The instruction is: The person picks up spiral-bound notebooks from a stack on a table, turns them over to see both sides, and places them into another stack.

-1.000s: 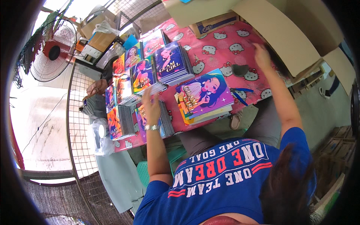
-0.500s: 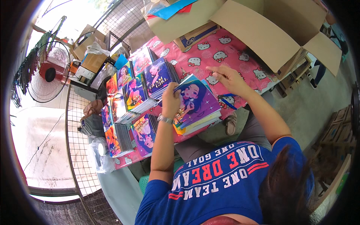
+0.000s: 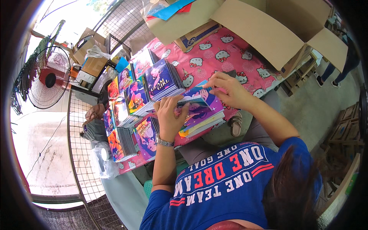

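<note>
A small pile of notebooks with glossy purple illustrated covers point(image 3: 206, 118) lies in front of me at the table's near edge. The far part of the top notebook point(image 3: 196, 100) is raised and bent over the purple cover under it. My left hand point(image 3: 170, 115), a metal watch on its wrist, grips this notebook's left end between thumb and fingers. At its far right corner, the fingers of my right hand point(image 3: 230, 91) are bent together on the edge; the fingertips partly hide what they pinch.
Left of the pile, several stacks of similar notebooks point(image 3: 163, 78) stand in rows on a pink patterned tablecloth point(image 3: 207, 57). A large open carton point(image 3: 264, 34) occupies the far right. Beyond the table's left end is a standing fan point(image 3: 50, 80). Someone's legs point(image 3: 333, 73) show at right.
My right hand has come left and down onto the notebook's far corner. My left hand has shifted slightly nearer, and the top notebook, flat before, is now raised and bent.
</note>
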`<state>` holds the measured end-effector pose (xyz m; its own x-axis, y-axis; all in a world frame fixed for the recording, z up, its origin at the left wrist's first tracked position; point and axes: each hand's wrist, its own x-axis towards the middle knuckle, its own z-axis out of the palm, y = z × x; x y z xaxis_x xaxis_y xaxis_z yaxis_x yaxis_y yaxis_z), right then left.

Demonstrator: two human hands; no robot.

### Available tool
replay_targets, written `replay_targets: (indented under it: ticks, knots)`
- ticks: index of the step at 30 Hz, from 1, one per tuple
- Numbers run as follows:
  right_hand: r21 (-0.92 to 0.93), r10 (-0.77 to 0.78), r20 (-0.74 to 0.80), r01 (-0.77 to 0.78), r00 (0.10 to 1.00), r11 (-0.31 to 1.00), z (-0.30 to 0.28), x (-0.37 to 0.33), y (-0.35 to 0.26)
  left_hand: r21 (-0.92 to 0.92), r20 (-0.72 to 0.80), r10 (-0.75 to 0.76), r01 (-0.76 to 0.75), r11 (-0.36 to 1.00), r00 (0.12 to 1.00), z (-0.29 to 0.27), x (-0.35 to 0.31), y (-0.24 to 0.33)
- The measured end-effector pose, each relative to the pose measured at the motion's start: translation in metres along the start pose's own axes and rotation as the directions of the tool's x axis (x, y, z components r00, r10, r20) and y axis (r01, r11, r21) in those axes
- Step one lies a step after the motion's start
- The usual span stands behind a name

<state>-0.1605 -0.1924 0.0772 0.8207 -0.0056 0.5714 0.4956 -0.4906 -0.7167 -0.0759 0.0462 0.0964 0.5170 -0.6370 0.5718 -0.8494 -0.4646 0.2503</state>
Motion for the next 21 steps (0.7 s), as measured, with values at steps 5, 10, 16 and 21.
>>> replay_targets:
  ticks: [5, 10, 16, 21]
  knots:
    - [-0.064, -0.028, -0.020, 0.026, 0.999, 0.998, 0.010, -0.005, -0.008, 0.038, 0.002, -0.019, 0.019, 0.999, 1.000, 0.001, 0.000, 0.002]
    - [0.045, 0.018, -0.023, -0.017, 1.000, 0.999, 0.013, -0.009, -0.013, 0.041, 0.054, -0.025, 0.023, 0.999, 0.998, 0.003, 0.006, 0.007]
    - [-0.156, 0.083, -0.004, -0.083, 0.997, 0.984, 0.009, -0.011, -0.033, 0.031, 0.108, 0.092, -0.096, 0.995, 0.990, 0.023, 0.011, 0.030]
    - [-0.327, 0.081, 0.105, -0.042, 0.991, 0.944, 0.006, -0.009, -0.048, -0.011, 0.125, 0.111, -0.110, 0.994, 0.986, 0.022, 0.011, 0.029]
